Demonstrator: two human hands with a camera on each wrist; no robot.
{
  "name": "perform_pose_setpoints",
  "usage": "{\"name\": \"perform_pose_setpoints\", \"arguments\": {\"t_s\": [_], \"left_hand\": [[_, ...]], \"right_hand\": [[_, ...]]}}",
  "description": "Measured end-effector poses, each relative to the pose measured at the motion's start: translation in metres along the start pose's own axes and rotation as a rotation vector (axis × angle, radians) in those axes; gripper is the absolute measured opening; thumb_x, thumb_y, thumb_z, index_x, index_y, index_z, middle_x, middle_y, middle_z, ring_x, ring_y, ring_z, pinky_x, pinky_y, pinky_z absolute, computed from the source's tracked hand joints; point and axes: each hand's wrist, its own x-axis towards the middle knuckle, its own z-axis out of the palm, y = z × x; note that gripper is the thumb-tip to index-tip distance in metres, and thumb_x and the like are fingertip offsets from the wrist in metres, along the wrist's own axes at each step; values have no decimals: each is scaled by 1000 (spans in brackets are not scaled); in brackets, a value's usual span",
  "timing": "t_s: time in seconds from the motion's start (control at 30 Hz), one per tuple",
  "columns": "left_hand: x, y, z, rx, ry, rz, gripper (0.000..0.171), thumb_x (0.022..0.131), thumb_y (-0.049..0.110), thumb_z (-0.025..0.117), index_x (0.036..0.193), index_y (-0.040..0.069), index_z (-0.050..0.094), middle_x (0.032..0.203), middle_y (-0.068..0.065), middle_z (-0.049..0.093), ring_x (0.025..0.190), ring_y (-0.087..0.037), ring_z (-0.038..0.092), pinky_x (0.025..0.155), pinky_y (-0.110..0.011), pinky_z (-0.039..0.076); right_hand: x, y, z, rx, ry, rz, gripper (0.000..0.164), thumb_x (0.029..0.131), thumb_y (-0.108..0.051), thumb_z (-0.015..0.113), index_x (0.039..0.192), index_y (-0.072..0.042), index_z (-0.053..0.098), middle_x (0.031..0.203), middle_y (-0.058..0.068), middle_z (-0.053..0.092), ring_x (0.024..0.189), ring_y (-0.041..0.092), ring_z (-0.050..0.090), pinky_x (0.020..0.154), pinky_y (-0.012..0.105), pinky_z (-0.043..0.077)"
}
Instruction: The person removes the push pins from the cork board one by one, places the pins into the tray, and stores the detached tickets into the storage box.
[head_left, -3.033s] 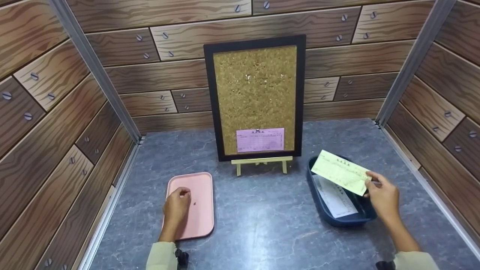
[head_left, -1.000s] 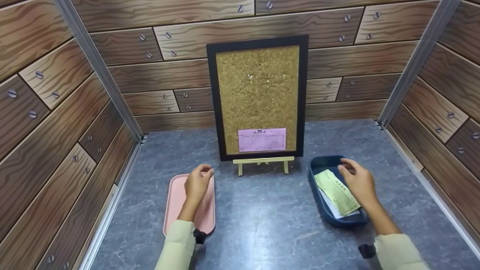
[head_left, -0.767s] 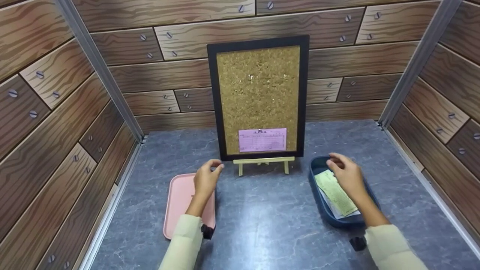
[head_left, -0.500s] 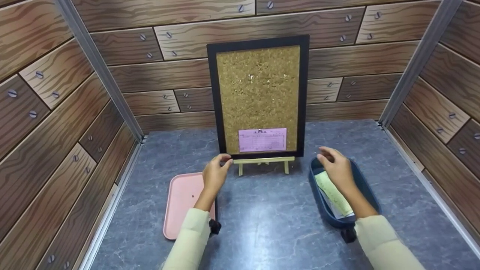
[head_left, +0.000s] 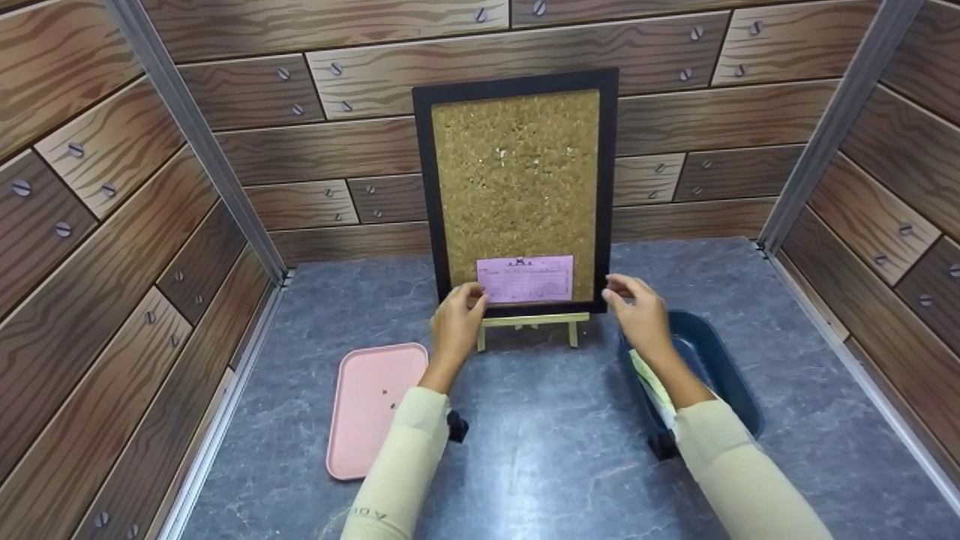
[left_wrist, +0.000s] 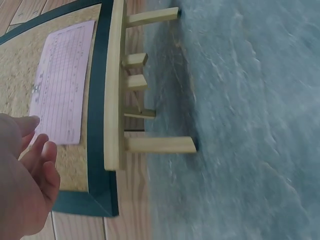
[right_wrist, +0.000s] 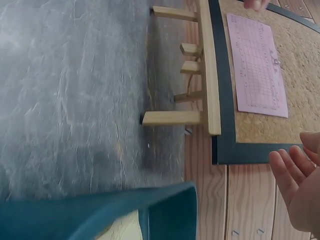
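Note:
A pink printed slip [head_left: 525, 279] is fixed low on the cork board [head_left: 517, 180], with a small pin [right_wrist: 276, 61] at its top edge. My left hand [head_left: 456, 324] is at the slip's lower left corner, fingers loosely bent and thumb apart from them. Nothing shows between them in the left wrist view. On the other side, my right hand [head_left: 637, 319] is by the lower right of the board's black frame [head_left: 604, 225]. Its fingers [right_wrist: 290, 167] are relaxed and hold nothing.
A small wooden easel [head_left: 534, 320] supports the board. Right of it stands a dark blue bin [head_left: 739, 390] with a yellow-green slip [head_left: 651, 381], partly hidden by my right arm. On the left lies a pink tray [head_left: 356, 420] with tiny dark bits. Wood-patterned walls [head_left: 360, 150] enclose the table.
Three seconds ago my right hand held the yellow-green slip over the bin; it now lies inside. Both hands have moved from tray and bin up to the board's lower corners.

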Motion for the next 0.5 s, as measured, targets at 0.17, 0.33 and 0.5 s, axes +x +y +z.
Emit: {"name": "perform_pose_setpoints", "arguments": {"t_s": [0.17,0.33,0.5], "left_hand": [[7,12,8,78,48,70,19,89,29,75,106,21,75,100,6,74,87,-16,72,69,-41,55],[14,20,18,123,67,99,21,89,29,75,108,21,74,103,6,74,91,-17,73,68,-42,55],[20,24,29,156,80,113,21,90,30,74,109,20,74,102,4,74,88,-20,74,69,-43,56]], "right_hand": [[7,-3,15,1,10,-24,24,90,-3,72,113,3,72,104,19,72,98,33,69,79,12,45],[13,-6,27,-26,30,-12,22,90,-5,72,112,1,73,105,16,72,98,29,68,83,28,49],[17,-5,40,-26,61,8,20,90,-6,72,109,1,73,105,17,71,97,31,68,85,37,50]]}}
